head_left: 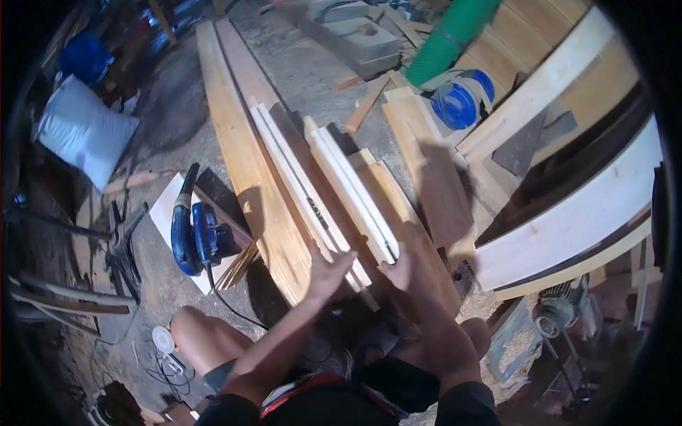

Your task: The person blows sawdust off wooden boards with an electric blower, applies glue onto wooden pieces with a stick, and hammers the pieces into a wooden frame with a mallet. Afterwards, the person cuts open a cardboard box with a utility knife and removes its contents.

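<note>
Two pale boards with grooved edges stand on edge in front of me, side by side. At the near end of the left grooved board (298,188), my left hand (331,273) is closed on it, thumb across the top and fingers mostly hidden on the far side. My right hand (405,271) grips the near end of the right grooved board (353,190), its thumb turned inward. Dark marks show in the left board's groove. A long yellowish plank (245,163) lies left of them, and a wider wooden board (405,209) sits just right.
On the left, a blue power tool (206,231) with a cord rests on a light wood piece, near a white sack (85,128). A blue-ended machine (455,105), a green mesh roll (455,39) and curved pale boards (575,209) occupy the right.
</note>
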Action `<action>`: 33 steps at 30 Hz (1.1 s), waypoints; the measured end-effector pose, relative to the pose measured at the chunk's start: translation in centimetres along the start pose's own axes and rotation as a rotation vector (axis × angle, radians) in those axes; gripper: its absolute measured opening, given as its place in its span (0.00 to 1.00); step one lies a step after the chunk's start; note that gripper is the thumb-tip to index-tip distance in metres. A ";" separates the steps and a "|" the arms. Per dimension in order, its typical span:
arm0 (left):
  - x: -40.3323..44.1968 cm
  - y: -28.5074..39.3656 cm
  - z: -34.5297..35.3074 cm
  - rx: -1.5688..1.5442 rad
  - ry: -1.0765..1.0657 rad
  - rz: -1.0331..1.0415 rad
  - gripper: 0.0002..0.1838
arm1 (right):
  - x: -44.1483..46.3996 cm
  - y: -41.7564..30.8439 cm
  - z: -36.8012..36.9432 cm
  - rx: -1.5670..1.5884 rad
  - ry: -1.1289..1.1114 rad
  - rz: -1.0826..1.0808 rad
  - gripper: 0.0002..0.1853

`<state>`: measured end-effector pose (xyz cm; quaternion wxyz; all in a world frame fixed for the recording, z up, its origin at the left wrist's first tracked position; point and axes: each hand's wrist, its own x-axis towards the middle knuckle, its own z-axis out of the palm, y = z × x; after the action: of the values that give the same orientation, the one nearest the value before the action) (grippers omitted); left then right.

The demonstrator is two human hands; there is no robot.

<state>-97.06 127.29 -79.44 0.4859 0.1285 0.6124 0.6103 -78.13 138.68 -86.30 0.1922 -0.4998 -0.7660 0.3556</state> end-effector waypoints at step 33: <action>-1.1 -7.6 -9.1 0.046 0.101 0.013 0.31 | 0.5 -3.2 -3.2 -0.154 -0.265 0.223 0.29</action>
<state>-99.99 119.11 -87.53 0.4472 0.1128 0.6493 0.6048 -78.27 139.50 -81.81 0.0101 -0.5434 -0.7497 0.3777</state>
